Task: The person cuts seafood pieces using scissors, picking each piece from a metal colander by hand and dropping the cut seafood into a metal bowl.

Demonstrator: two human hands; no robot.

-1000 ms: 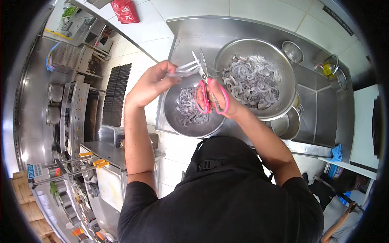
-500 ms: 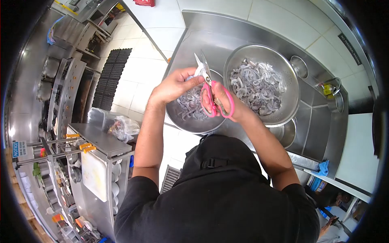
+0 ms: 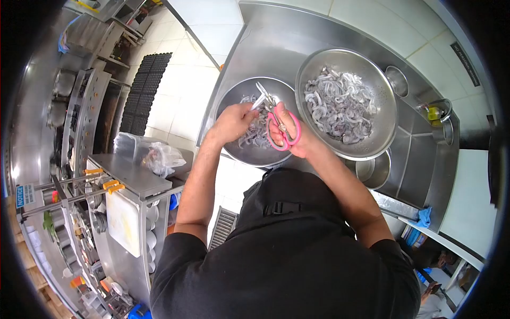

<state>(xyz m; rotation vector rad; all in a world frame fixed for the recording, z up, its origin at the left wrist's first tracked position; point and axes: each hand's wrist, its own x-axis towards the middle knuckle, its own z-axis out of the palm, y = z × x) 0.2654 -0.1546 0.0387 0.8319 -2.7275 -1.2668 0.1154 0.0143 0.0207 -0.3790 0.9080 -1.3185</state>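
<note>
One pale strip (image 3: pixel 258 102) held at the scissors (image 3: pixel 272 103)

The person's left hand (image 3: pixel 232 123) is closed to a narrow pinch, thumb against fingers, gripping the pale strip, whose free part extends far and to the right toward the blades. The right hand (image 3: pixel 304 144) holds the scissors by their pink handles, with the metal blades pointing to the far left. Strip and blades meet closely in this view; whether the strip lies between the blades or just beside them cannot be told.

Both hands are above the smaller bowl (image 3: pixel 265 158), which stands at the left on the stainless tabletop (image 3: pixel 265 32) and contains loose grey-white pieces (image 3: pixel 255 139), squid-like in appearance. Just to the right is the larger bowl (image 3: pixel 387 114), wide-rimmed and metallic, bearing a larger heap of similar pieces (image 3: pixel 340 106). A small round metal vessel (image 3: pixel 397 81) lies beside its far right rim; a metal pan (image 3: pixel 381 171) shows partly beneath its near right rim. Farther right, a container of yellow liquid (image 3: pixel 434 113) is visible near the wall. A blue cloth (image 3: pixel 424 218) hangs at the near right edge.
</note>
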